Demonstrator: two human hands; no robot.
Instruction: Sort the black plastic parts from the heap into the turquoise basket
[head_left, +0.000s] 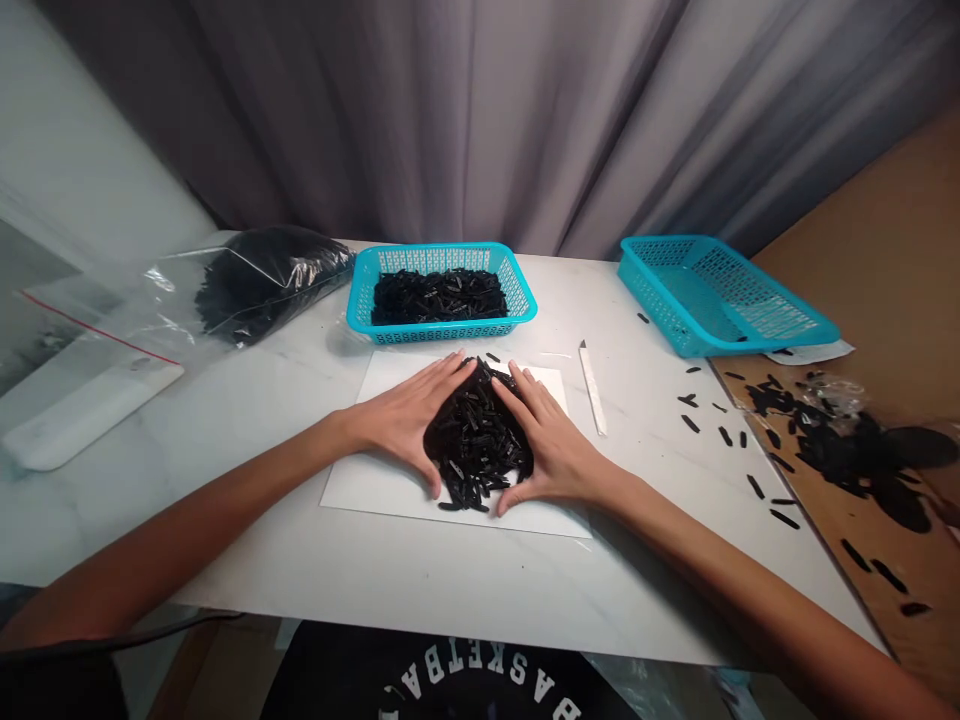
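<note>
The open left hand (401, 420) and right hand (551, 450) lie flat, fingers spread, holding nothing but touching opposite sides of a heap of small black pieces (476, 440), long axis running near-far, on a white sheet (367, 480), before a turquoise mesh basket (442, 335).

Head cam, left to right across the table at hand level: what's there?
left hand → pile of black pieces → right hand → white-handled craft knife → loose black pieces → brown cardboard sheet
</note>
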